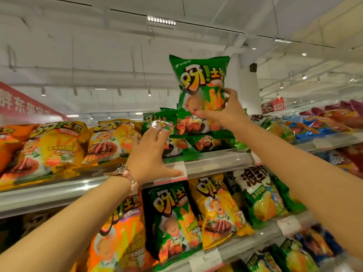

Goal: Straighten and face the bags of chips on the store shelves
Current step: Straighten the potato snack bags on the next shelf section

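A green chip bag [198, 83] stands upright above the top shelf [212, 163], its front facing me. My right hand [225, 112] grips its lower right side, thumb on the front. Under it lie several more green bags [198, 143], flat on the shelf. My left hand [151, 154], with a beaded bracelet at the wrist, reaches to the leftmost green bag [157, 122]; its fingertips touch the bag's front and its fingers are spread.
Yellow bags [110, 140] and orange bags [11, 146] lean along the top shelf to the left. Blue and red bags [318, 126] fill it to the right. The lower shelf [245, 246] holds orange, green, yellow and white-green bags with price tags on its rail.
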